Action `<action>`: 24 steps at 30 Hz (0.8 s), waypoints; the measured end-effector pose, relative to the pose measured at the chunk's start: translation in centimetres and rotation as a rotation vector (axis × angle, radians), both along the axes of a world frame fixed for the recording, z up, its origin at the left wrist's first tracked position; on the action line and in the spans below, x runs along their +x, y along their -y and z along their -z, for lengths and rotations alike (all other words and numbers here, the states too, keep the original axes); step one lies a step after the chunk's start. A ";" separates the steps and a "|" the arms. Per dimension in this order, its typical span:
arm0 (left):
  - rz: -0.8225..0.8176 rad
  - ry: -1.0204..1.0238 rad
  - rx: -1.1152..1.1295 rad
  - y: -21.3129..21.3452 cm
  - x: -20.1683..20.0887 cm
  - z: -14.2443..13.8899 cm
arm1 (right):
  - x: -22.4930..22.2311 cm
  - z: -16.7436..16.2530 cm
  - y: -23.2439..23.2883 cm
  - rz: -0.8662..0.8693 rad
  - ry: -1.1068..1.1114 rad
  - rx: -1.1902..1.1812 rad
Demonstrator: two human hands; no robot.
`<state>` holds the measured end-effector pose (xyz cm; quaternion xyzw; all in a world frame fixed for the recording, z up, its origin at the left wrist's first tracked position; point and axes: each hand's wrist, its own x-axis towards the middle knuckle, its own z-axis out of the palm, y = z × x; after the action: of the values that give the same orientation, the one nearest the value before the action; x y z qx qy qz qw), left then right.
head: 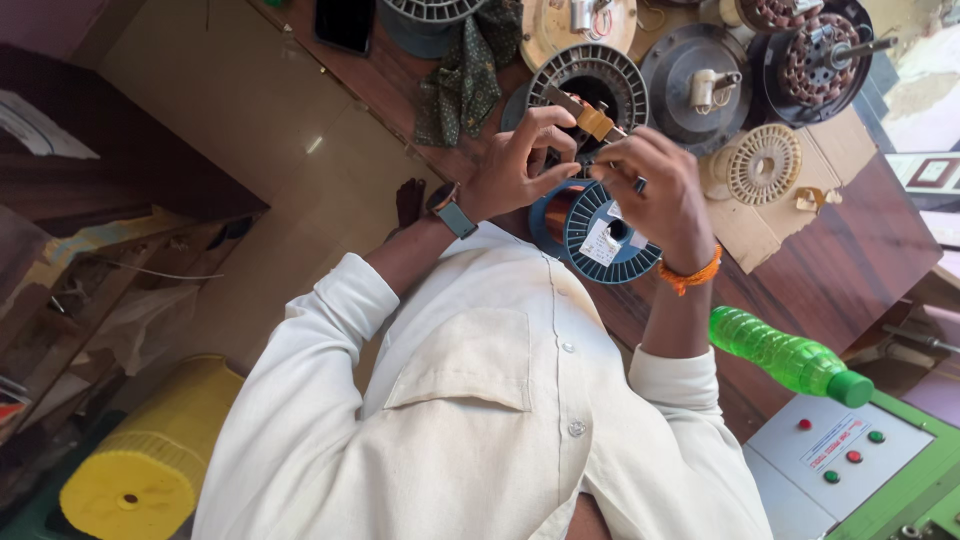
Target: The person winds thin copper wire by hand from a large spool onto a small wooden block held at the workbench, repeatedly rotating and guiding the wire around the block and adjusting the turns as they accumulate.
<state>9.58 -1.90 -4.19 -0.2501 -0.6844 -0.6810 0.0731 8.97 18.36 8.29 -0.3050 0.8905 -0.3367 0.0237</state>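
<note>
My left hand (520, 165), with a watch on its wrist, pinches a small brown and yellow piece (588, 117) between thumb and fingers. My right hand (655, 195), with an orange thread around the wrist, closes its fingertips on the same piece from the right. Both hands hover over the wooden table (850, 260). Just below them, against my white shirt, stands a blue spool of copper wire (598, 232) with a white label. Any wire running from spool to piece is too thin to see.
A ribbed black spool (590, 75), motor stators (815, 55), a cream spool (762, 165) on cardboard and a green cloth (462, 80) crowd the far table. A green bottle (785, 355) lies beside a button panel (845, 460). A yellow spool (140, 465) sits on the floor at left.
</note>
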 end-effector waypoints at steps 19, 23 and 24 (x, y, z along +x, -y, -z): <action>-0.196 0.391 0.512 -2.8 0.4 0.0 | -6.4 4.1 0.0 0.109 -0.024 -0.149; -0.197 0.414 0.472 -3.0 0.6 0.4 | -6.4 4.7 -0.7 0.198 0.069 -0.103; -0.220 0.399 0.425 -3.1 0.8 0.5 | -6.2 4.9 -1.0 0.210 0.103 -0.120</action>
<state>10.36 1.21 -4.69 -0.0151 -0.5506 -0.8324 0.0616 2.75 19.38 3.41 -0.1931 0.8935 -0.4052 0.0156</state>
